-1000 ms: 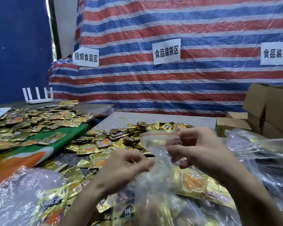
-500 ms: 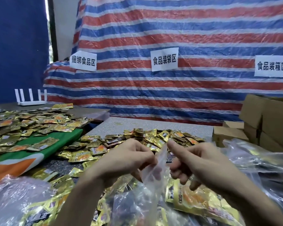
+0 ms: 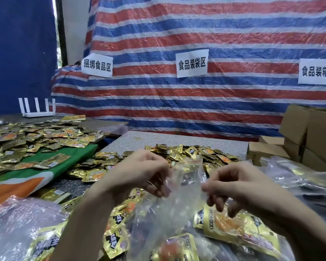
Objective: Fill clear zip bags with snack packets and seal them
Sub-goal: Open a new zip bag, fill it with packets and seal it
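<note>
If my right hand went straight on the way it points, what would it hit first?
The clear zip bag that the right hand pinches; beyond it, probably the left hand.

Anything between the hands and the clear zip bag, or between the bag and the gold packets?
Nothing visible. The left hand and right hand each pinch the clear plastic zip bag near its top; loose gold foil snack packets lie right behind and under it.

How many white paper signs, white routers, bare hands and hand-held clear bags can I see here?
White rectangular paper signs: 3
White plastic router with upright antennas: 1
Bare hands: 2, left hand and right hand
Clear plastic zip bag, pinched between both hands: 1
Total: 7
</note>
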Demonstrator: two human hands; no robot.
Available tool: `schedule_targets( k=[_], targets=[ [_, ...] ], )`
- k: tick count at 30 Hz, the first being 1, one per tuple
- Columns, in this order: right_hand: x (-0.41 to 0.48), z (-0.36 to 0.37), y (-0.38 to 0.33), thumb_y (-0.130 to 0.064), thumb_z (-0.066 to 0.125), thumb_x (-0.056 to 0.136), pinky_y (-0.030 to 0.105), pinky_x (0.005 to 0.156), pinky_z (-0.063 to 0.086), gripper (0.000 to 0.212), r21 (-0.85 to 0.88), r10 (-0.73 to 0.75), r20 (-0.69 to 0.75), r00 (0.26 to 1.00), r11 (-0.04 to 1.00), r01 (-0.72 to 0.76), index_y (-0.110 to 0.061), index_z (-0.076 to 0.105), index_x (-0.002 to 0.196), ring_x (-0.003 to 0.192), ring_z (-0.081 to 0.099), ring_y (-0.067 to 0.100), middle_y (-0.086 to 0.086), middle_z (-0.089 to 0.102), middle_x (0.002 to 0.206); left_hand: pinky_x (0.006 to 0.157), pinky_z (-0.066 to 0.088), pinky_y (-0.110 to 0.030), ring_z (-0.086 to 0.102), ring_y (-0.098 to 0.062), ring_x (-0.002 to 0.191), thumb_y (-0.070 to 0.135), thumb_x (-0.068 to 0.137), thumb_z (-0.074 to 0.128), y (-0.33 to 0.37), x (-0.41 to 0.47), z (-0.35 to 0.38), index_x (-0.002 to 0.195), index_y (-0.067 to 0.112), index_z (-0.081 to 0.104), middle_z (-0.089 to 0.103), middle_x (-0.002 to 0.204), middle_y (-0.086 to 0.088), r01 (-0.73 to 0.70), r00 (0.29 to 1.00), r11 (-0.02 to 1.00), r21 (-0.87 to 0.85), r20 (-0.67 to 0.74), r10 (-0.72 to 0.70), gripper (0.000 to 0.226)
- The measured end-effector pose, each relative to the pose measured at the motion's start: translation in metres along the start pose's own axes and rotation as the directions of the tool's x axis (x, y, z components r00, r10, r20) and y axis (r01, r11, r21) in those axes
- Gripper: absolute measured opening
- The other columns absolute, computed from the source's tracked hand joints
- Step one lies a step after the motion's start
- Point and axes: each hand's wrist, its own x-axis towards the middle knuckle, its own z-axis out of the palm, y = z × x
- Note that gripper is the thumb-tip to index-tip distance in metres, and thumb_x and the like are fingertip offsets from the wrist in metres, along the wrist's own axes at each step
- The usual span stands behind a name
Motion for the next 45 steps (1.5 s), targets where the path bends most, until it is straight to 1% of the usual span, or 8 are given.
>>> schedule_targets(
  k=[4, 8, 14, 21, 28, 36, 41, 45],
  targets=[
    [-0.01, -0.016, -0.001, -0.013, 0.07, 0.084, 0.023, 0.044, 0.036, 0.028, -0.15, 0.041, 0.072, 0.997, 0.988, -0.03, -0.016, 0.068, 0.056, 0.047, 0.047, 0.014, 0.006, 0.06, 0.057, 0.045, 0.053, -0.025, 0.064, -0.019, 0.051, 0.0, 0.089, 0.052, -0.008, 0.001, -0.025, 0.051, 0.01, 0.064, 0.065, 0.059, -0.013, 0.02, 0.966, 0.999, -0.046, -0.257, -0.032, 0.041],
    [-0.015, -0.01, 0.0, -0.034, 0.079, 0.076, 0.023, 0.057, 0.046, 0.017, -0.52, -0.166, 0.02, 0.986, 0.841, 0.152, -0.03, 0.064, 0.083, 0.062, 0.055, 0.008, -0.015, 0.063, 0.082, 0.049, 0.058, -0.033, 0.068, -0.03, 0.064, 0.0, 0.09, 0.051, -0.012, 0.001, -0.026, 0.067, 0.001, 0.063, 0.071, 0.088, -0.029, 0.061, 0.994, 0.996, -0.065, -0.085, -0.066, 0.026],
    [-0.023, 0.003, -0.009, -0.053, 0.07, 0.082, 0.003, 0.061, 0.041, 0.024, -0.441, -0.536, 0.209, 0.818, 0.695, 0.568, -0.042, 0.071, 0.104, 0.082, 0.06, 0.002, -0.033, 0.055, 0.129, 0.048, 0.056, -0.033, 0.067, -0.035, 0.061, 0.003, 0.084, 0.054, -0.009, 0.006, -0.012, 0.086, -0.01, 0.06, 0.071, 0.089, -0.025, 0.092, 0.996, 0.956, -0.28, 0.018, -0.09, 0.015],
    [-0.022, -0.011, -0.003, -0.054, 0.052, 0.088, 0.044, 0.061, 0.053, 0.026, -0.388, -0.471, 0.25, 0.846, 0.751, 0.534, -0.032, 0.066, 0.083, 0.069, 0.063, 0.018, -0.005, 0.069, 0.08, 0.041, 0.048, -0.026, 0.06, -0.022, 0.051, 0.006, 0.088, 0.059, -0.019, 0.012, -0.027, 0.079, -0.003, 0.064, 0.064, 0.077, -0.015, 0.097, 0.962, 0.977, -0.188, -0.235, -0.14, 0.014],
    [-0.01, -0.014, 0.01, -0.057, 0.046, 0.086, 0.03, 0.059, 0.044, 0.034, -0.308, -0.456, 0.165, 0.875, 0.819, 0.485, -0.026, 0.06, 0.083, 0.064, 0.054, 0.009, -0.007, 0.058, 0.067, 0.045, 0.051, -0.022, 0.066, -0.012, 0.054, 0.027, 0.098, 0.059, -0.052, 0.062, -0.014, 0.087, 0.008, 0.069, 0.076, 0.079, -0.003, 0.159, 0.939, 0.98, 0.116, -0.325, -0.114, 0.024],
    [0.013, -0.012, 0.015, -0.043, 0.056, 0.092, 0.016, 0.058, 0.04, 0.015, -0.395, -0.42, 0.126, 0.899, 0.81, 0.434, -0.029, 0.058, 0.086, 0.066, 0.054, 0.005, -0.007, 0.059, 0.072, 0.08, 0.043, -0.036, 0.055, -0.023, 0.11, 0.003, 0.089, 0.053, -0.124, 0.222, 0.023, 0.128, 0.02, 0.056, 0.059, 0.127, -0.003, 0.121, 0.97, 0.521, 0.845, -0.211, 0.117, 0.042],
    [0.022, -0.013, 0.019, -0.036, 0.061, 0.091, 0.016, 0.056, 0.039, 0.019, -0.392, -0.389, 0.12, 0.913, 0.826, 0.404, -0.02, 0.062, 0.081, 0.062, 0.054, 0.005, -0.004, 0.061, 0.068, 0.12, 0.016, -0.049, 0.019, -0.024, 0.149, 0.005, 0.083, 0.065, -0.162, 0.29, 0.025, 0.154, 0.03, 0.025, 0.023, 0.162, 0.001, -0.024, 0.99, 0.266, 0.964, -0.014, 0.14, 0.085],
    [0.028, -0.015, 0.023, -0.04, 0.061, 0.093, 0.013, 0.06, 0.04, 0.021, -0.416, -0.38, 0.105, 0.919, 0.823, 0.387, -0.021, 0.063, 0.084, 0.066, 0.058, 0.002, -0.009, 0.064, 0.07, 0.12, 0.007, -0.056, 0.007, -0.024, 0.152, 0.006, 0.083, 0.064, -0.189, 0.313, 0.021, 0.156, 0.038, 0.006, 0.007, 0.166, 0.004, -0.016, 1.0, 0.223, 0.975, 0.011, 0.026, 0.099]
  ],
)
